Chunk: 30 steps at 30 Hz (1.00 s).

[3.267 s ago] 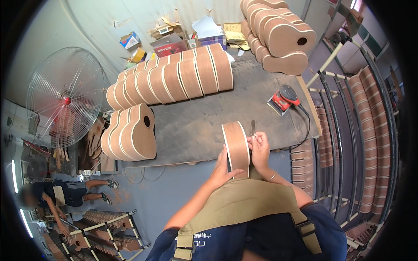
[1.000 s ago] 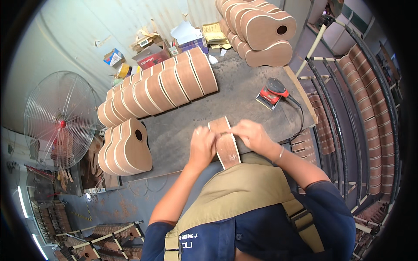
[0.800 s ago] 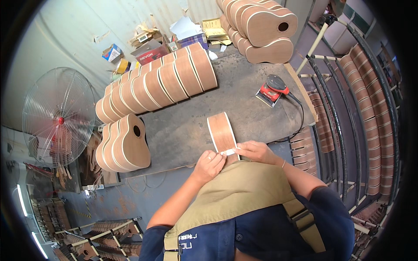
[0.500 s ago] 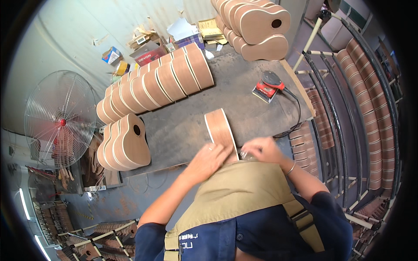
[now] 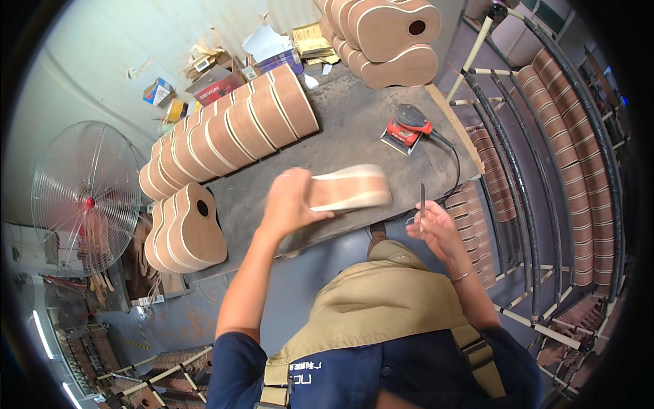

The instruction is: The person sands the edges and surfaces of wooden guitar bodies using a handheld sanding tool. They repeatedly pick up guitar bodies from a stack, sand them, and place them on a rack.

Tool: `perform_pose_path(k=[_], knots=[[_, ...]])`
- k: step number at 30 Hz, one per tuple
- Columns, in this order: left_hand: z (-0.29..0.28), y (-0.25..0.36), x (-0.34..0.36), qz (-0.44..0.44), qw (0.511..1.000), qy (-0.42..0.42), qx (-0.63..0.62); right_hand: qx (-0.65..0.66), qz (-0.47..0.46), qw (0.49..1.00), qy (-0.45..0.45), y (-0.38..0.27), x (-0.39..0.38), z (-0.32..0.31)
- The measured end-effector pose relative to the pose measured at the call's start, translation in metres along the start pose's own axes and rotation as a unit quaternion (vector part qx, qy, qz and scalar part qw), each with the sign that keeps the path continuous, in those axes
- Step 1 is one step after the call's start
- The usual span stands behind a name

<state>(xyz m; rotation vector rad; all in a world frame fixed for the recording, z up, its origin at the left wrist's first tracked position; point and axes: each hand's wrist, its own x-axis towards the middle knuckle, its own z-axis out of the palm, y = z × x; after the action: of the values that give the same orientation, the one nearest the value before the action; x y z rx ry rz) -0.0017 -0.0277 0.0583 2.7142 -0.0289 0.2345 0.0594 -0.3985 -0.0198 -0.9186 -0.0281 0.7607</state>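
Observation:
My left hand (image 5: 289,203) grips a small guitar body (image 5: 353,185) with pale edge binding. The body lies sideways over the front part of the dark worktable (image 5: 340,116), blurred by motion, its wooden side facing up. My right hand (image 5: 430,226) holds a thin, dark, upright blade (image 5: 422,195) just past the table's front edge, apart from the body. Behind it on the table sits a red and black electric sander (image 5: 402,129) with its cord.
Stacked guitar bodies stand at the left front (image 5: 178,232), back left (image 5: 231,129) and back right (image 5: 392,31) of the table. Boxes and papers (image 5: 262,48) lie along the wall. A wire fan (image 5: 88,202) stands left; tubular racks (image 5: 524,204) of bodies stand right.
The guitar body has swung from end-on against my apron to crosswise, away from me, in my left hand. My right hand has moved rightward with the blade. The co-worker seen earlier is gone from view.

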Motion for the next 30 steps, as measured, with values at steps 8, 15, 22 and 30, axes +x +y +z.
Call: perform_pose_path(k=[8, 15, 22, 30], knots=[[0.122, -0.059, -0.056, -0.413, 0.845, -0.013, -0.339, -0.029, 0.160, 0.979, -0.120, -0.029, 0.070, 0.015], [0.125, -0.025, -0.017, -0.340, 0.936, 0.091, -0.016, -0.350, 0.054, 0.917, -0.183, -0.017, 0.176, -0.003], [0.139, -0.080, 0.037, -0.255, 0.967, 0.010, -0.031, -0.326, 0.001, 0.923, -0.206, 0.031, 0.292, 0.012], [0.143, -0.087, 0.035, -0.222, 0.973, 0.031, -0.053, -0.468, -0.144, 0.820, -0.297, 0.068, 0.362, 0.050]])
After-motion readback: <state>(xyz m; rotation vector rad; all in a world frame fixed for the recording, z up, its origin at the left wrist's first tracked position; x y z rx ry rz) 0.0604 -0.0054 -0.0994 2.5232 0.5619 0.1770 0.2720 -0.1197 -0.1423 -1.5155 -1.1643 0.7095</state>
